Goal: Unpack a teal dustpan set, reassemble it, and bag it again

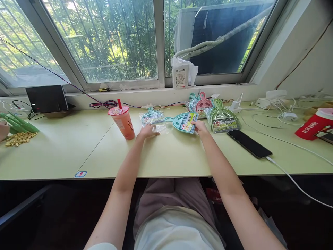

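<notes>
My right hand (199, 127) grips the right edge of a teal slotted scoop (182, 122) with a printed card on it, its handle pointing left. My left hand (149, 131) rests on the table beside a clear plastic wrapper (161, 129); whether its fingers pinch the wrapper is too small to tell. Just behind that hand lies a blue scoop in clear packaging (152, 116). Behind and right of my right hand are wrapped green scoops (224, 119) and a pink one (203, 103).
A pink drink cup with a straw (122, 121) stands left of my left hand. At right lie a black phone (249, 143) on a white cable and a red cup (314, 125). Another person's hand (3, 130) is at far left, near green strips and small yellow pieces (20, 139).
</notes>
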`<state>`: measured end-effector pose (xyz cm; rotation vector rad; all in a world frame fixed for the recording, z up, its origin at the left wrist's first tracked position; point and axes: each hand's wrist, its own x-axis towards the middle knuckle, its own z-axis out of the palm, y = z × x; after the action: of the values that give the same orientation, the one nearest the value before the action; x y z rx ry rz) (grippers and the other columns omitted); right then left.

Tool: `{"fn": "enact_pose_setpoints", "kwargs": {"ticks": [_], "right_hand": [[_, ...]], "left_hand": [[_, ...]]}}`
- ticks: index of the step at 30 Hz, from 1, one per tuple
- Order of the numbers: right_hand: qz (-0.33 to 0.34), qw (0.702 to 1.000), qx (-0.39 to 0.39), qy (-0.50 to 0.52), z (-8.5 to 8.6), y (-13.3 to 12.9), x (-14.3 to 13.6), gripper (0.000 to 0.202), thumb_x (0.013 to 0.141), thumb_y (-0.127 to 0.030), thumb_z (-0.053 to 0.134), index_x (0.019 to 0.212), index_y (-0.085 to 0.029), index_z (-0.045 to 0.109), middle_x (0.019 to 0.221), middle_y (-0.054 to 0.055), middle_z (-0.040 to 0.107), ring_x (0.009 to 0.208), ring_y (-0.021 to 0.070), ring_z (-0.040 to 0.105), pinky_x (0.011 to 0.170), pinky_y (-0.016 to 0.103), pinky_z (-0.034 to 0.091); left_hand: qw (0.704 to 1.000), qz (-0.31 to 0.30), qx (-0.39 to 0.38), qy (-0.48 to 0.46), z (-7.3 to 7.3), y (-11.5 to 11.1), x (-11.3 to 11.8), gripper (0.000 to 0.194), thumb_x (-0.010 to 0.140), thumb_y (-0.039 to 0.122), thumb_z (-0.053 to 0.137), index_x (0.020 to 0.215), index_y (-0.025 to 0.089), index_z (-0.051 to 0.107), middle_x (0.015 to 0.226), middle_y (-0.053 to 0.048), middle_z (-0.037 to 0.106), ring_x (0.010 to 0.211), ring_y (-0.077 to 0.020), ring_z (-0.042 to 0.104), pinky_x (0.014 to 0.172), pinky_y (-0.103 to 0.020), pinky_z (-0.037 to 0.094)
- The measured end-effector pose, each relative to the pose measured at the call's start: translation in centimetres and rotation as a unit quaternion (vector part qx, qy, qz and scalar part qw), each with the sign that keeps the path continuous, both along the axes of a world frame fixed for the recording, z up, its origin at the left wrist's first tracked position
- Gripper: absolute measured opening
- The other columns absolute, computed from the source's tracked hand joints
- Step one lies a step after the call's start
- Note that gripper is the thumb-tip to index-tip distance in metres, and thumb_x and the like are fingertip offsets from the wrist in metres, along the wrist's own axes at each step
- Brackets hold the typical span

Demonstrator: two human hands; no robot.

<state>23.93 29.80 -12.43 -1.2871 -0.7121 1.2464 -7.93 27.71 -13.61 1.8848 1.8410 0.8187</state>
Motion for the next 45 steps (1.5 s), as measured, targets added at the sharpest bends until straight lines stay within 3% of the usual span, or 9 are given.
{"fn": "enact_pose_setpoints", "kwargs": {"ticks": [3,8,14,16,20,23,30,37,45], "right_hand": [[0.01,1.0,0.018,0.006,0.0,0.0,0.2,0.016,0.077,0.004,0.065,0.074,-0.012,0.065,0.06,0.001,0.067,0.049,0.0116,0.061,0.047,0.022,0.052],[0.105,0.994,0.035,-0.027,0.3,0.0,-0.4,0.013,0.074,0.002,0.069,0.078,-0.011,0.068,0.063,0.002,0.07,0.054,0.012,0.064,0.05,0.02,0.055],[0.111,0.991,0.031,-0.063,0.5,-0.2,-1.0,0.013,0.076,0.003,0.068,0.078,-0.01,0.066,0.064,0.002,0.07,0.057,0.0119,0.065,0.055,0.022,0.057],[0.082,0.994,0.024,-0.067,0.5,-0.2,-0.8,0.014,0.078,0.004,0.066,0.077,-0.011,0.065,0.063,0.001,0.068,0.057,0.0117,0.065,0.054,0.021,0.056],[0.032,0.998,0.019,-0.048,0.5,0.0,-0.3,0.015,0.08,0.004,0.063,0.077,-0.011,0.062,0.063,0.0,0.066,0.056,0.0111,0.064,0.053,0.021,0.055],[0.016,0.999,0.014,-0.04,0.4,0.2,0.1,0.016,0.077,0.005,0.064,0.078,-0.011,0.063,0.063,0.0,0.066,0.055,0.011,0.063,0.054,0.022,0.056],[0.057,0.997,0.014,-0.052,0.7,0.1,-0.3,0.013,0.081,0.002,0.062,0.078,-0.011,0.062,0.065,0.002,0.067,0.055,0.0116,0.063,0.057,0.025,0.057],[0.096,0.992,0.008,-0.083,0.6,-0.1,-0.9,0.012,0.08,0.001,0.063,0.079,-0.01,0.064,0.066,0.002,0.066,0.055,0.0104,0.061,0.061,0.026,0.058],[0.039,0.994,0.012,-0.104,-0.2,0.7,-0.6,0.012,0.078,-0.003,0.066,0.079,-0.015,0.061,0.078,0.002,0.068,0.069,0.0122,0.066,0.064,0.024,0.058]], "left_hand": [[0.999,0.02,0.024,0.027,0.5,-0.5,0.8,0.036,0.066,0.034,0.083,0.097,0.022,0.07,0.119,-0.015,0.067,0.128,-0.0407,0.053,0.113,-0.051,0.033],[0.981,0.025,0.048,0.184,1.6,-2.1,2.5,0.061,0.081,0.021,0.068,0.139,0.022,0.051,0.131,-0.018,0.06,0.117,-0.0366,0.061,0.102,-0.044,0.043],[0.94,0.028,0.01,0.341,2.5,-2.5,2.7,0.031,0.095,0.023,0.047,0.12,0.016,0.064,0.11,-0.017,0.068,0.107,-0.0309,0.063,0.091,-0.038,0.044],[0.938,0.021,0.012,0.345,2.3,-2.5,2.8,0.033,0.095,0.035,0.052,0.12,0.017,0.063,0.111,-0.016,0.067,0.108,-0.032,0.062,0.091,-0.038,0.043],[0.945,0.014,0.028,0.326,2.1,-2.8,3.3,0.063,0.088,0.054,0.062,0.139,0.02,0.048,0.123,-0.017,0.063,0.109,-0.0336,0.061,0.09,-0.037,0.042],[0.944,0.017,0.052,0.324,2.2,-3.0,3.8,0.063,0.087,0.049,0.063,0.14,0.018,0.047,0.131,-0.018,0.058,0.109,-0.0336,0.06,0.088,-0.037,0.042],[0.939,-0.019,-0.005,0.344,1.6,-2.3,4.4,0.035,0.091,0.035,0.051,0.107,0.012,0.071,0.107,-0.018,0.069,0.104,-0.0335,0.063,0.09,-0.041,0.043],[0.941,-0.001,0.005,0.339,0.6,-1.6,4.3,0.045,0.093,0.045,0.046,0.108,0.01,0.071,0.11,-0.022,0.069,0.105,-0.0356,0.064,0.088,-0.042,0.045],[0.947,0.018,0.008,0.32,0.4,-1.8,5.4,0.035,0.093,0.019,0.038,0.111,0.011,0.067,0.11,-0.02,0.069,0.106,-0.032,0.064,0.087,-0.039,0.045]]}}
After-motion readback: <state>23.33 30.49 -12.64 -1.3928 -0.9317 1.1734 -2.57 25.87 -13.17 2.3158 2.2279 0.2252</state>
